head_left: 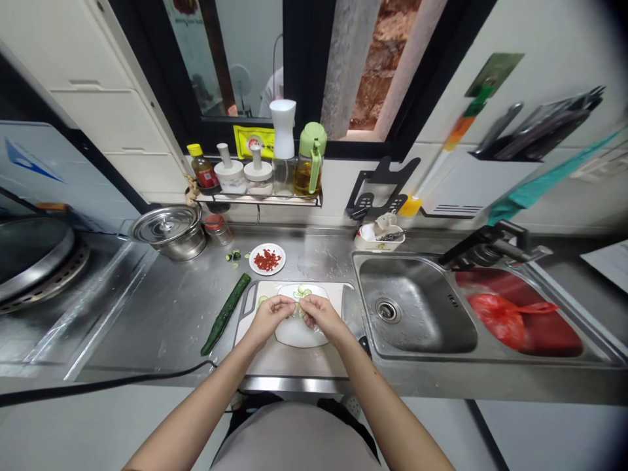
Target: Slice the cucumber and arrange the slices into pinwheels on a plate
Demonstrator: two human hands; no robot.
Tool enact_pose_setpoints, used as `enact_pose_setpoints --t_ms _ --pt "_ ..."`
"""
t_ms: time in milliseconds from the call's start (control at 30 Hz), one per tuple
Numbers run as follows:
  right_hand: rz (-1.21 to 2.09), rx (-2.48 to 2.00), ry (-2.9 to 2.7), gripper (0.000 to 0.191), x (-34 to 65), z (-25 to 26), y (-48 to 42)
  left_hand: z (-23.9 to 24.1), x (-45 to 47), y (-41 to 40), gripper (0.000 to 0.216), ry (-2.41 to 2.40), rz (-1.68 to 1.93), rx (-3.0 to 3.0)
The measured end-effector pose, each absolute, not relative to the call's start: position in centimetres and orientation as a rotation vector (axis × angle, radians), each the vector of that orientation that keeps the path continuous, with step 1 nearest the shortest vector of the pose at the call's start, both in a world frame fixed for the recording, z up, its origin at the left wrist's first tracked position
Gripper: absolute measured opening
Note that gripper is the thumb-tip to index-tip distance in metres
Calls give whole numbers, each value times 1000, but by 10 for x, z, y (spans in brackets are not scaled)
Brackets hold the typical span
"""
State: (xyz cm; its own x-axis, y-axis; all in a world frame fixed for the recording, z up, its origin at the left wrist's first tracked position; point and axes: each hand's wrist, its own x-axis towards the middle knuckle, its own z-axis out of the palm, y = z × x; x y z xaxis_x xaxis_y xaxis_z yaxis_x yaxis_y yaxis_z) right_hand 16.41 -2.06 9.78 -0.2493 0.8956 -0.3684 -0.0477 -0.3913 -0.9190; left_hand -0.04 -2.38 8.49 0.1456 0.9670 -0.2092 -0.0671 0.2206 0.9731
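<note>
My left hand (273, 314) and my right hand (318, 313) meet over a white plate (289, 335), fingertips pinched on thin pale-green cucumber slices (297, 303); the fingers partly hide them. More cucumber slices (305, 288) lie at the plate's far side. Under the plate is a white cutting board (267, 361) with a grey handle edge on the left. A whole dark green cucumber (226, 315) rests on the steel counter, left of the board. Beyond the board stands a small white dish (253, 260) of chopped red pieces (267, 260).
Cucumber end pieces (236, 255) lie near a lidded steel pot (171, 232). A seasoning rack (260, 198) hangs above. At right is a steel double sink (417, 307) with a red plastic bag (498, 320) in one basin. A dark handle (365, 345) shows beside the board.
</note>
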Motion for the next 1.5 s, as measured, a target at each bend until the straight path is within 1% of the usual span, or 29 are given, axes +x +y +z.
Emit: enact_pose_setpoints --t_ms 100,233,567,700,967,1067,1133,1300,1500 --pt "1693 -1311 -1125 38 165 98 -20 83 1 -22 33 1143 986 1120" --pt "1710 -1335 -1083 35 166 95 -18 79 -2 -20 26 1205 1033 1350" --pt "1851 -1349 -882 27 164 93 -21 81 -4 -28 20 1344 1015 1743" --pt "1940 -1357 -784 22 164 97 -24 83 -5 -31 21 1378 982 1921" --pt "2041 -1435 -722 15 167 95 -29 77 -7 -43 20 1434 953 2020" --pt "2059 -1467 -718 16 168 94 -32 74 -4 -49 17 1429 1000 1935" --pt "2036 -1486 -752 18 168 93 -34 71 0 -53 19 1440 1064 1763" --pt "1858 -1545 -955 26 169 85 -41 59 16 -58 33 1333 1180 1083" --pt "1740 -1554 -1069 33 175 72 -43 49 26 -57 53 1284 1106 748"
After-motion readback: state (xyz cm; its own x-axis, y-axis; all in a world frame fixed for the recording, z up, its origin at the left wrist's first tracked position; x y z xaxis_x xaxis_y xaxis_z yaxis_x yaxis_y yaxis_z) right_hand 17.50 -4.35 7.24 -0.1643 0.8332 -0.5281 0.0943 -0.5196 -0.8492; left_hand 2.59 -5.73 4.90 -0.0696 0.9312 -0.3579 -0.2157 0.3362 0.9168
